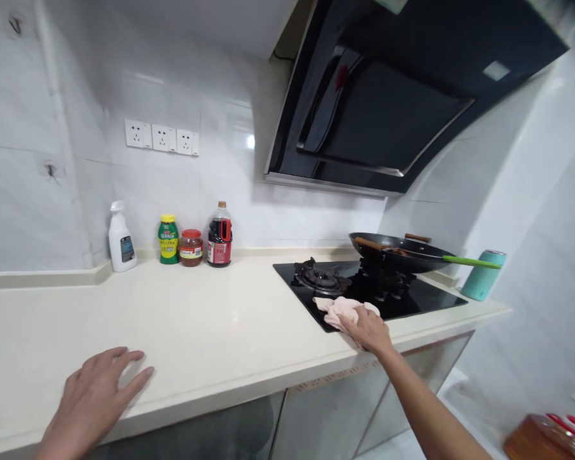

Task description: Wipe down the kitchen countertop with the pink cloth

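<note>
My right hand [368, 329] presses a crumpled pale pink cloth [342, 309] onto the front edge of the black glass gas stove [419, 300]. Its fingers are bent over the cloth. Just behind the cloth is the left burner [321, 278]. A black wok [431, 252] with wooden handles sits on the right burner, and a utensil with a green handle [469, 261] lies across it. My left hand [98, 393] is over the front left of the cream countertop [196, 326], fingers apart and holding nothing; whether it touches the surface I cannot tell.
Along the back wall stand a white spray bottle [121, 239], a green bottle with a yellow cap [168, 239], a red-lidded jar [190, 248] and a dark sauce bottle [220, 236]. A teal canister [483, 276] is right of the stove. The range hood [388, 108] slants overhead.
</note>
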Demonstrator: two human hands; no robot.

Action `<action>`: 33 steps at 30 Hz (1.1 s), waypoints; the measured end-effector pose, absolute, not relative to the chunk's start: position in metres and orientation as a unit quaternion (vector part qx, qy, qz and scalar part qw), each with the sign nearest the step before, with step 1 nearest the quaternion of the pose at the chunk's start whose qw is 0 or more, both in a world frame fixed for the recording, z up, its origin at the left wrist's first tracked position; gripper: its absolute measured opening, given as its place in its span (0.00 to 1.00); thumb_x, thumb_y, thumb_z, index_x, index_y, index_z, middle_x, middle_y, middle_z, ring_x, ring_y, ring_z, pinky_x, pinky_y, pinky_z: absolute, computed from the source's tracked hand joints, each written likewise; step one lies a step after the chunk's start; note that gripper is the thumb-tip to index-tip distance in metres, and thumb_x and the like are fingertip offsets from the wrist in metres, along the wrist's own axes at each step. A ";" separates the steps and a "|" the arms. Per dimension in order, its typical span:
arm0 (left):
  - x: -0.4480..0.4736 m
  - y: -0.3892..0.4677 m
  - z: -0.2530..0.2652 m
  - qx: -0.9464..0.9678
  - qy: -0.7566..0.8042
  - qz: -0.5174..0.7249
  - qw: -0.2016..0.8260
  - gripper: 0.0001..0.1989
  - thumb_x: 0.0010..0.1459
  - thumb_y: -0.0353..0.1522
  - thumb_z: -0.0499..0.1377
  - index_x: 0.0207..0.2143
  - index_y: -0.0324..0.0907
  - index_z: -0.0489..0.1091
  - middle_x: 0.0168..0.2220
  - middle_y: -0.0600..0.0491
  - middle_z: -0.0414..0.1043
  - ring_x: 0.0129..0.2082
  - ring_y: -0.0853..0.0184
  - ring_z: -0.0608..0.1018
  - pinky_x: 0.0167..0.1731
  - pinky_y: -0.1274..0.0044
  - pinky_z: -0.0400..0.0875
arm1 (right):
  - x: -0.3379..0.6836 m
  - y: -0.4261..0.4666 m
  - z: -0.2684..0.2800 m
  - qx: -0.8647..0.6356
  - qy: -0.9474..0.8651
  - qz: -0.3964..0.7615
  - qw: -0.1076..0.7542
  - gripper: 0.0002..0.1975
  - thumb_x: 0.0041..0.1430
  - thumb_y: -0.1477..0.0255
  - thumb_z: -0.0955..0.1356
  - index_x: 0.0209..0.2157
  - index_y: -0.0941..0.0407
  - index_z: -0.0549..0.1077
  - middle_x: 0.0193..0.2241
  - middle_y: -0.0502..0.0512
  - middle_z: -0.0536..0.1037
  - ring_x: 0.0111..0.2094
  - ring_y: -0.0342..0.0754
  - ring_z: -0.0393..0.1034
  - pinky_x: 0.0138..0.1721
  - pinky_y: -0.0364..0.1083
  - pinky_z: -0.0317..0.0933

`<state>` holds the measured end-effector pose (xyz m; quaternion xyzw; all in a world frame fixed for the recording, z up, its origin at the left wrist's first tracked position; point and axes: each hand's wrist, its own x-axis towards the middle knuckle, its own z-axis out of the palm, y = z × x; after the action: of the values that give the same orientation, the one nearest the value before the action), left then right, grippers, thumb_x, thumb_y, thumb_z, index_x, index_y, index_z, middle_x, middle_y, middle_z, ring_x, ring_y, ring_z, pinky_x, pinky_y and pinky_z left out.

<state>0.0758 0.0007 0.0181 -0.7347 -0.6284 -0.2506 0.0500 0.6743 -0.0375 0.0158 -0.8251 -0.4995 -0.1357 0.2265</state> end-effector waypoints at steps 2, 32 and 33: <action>0.076 0.002 0.017 -0.734 -0.627 -0.255 0.055 0.28 0.55 0.54 0.50 0.47 0.51 0.77 0.55 0.46 0.73 0.57 0.46 0.70 0.55 0.56 0.63 | 0.650 -0.038 0.015 -0.808 -0.529 -0.146 0.214 0.30 0.62 0.48 0.62 0.50 0.60 0.71 0.43 0.67 0.73 0.45 0.61 0.68 0.45 0.55 0.60; 0.099 -0.031 0.040 -0.710 -0.644 -0.282 0.037 0.14 0.60 0.41 0.55 0.42 0.46 0.76 0.51 0.48 0.75 0.54 0.55 0.71 0.53 0.65 0.62 | 0.600 -0.079 -0.018 -0.680 -0.680 -0.143 0.235 0.24 0.63 0.52 0.58 0.44 0.54 0.74 0.43 0.65 0.76 0.43 0.63 0.71 0.41 0.57 0.65; 0.099 -0.032 0.039 -0.709 -0.644 -0.287 0.036 0.14 0.60 0.40 0.55 0.41 0.46 0.76 0.50 0.48 0.76 0.53 0.55 0.71 0.52 0.65 0.62 | 0.599 -0.073 -0.018 -0.699 -0.663 -0.158 0.218 0.26 0.63 0.51 0.57 0.44 0.55 0.74 0.42 0.67 0.76 0.42 0.64 0.71 0.40 0.58 0.65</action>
<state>0.0992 -0.0321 0.0395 -0.7085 -0.6436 -0.2871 0.0362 0.5994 -0.0735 -0.0177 -0.6986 -0.6628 -0.1583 0.2182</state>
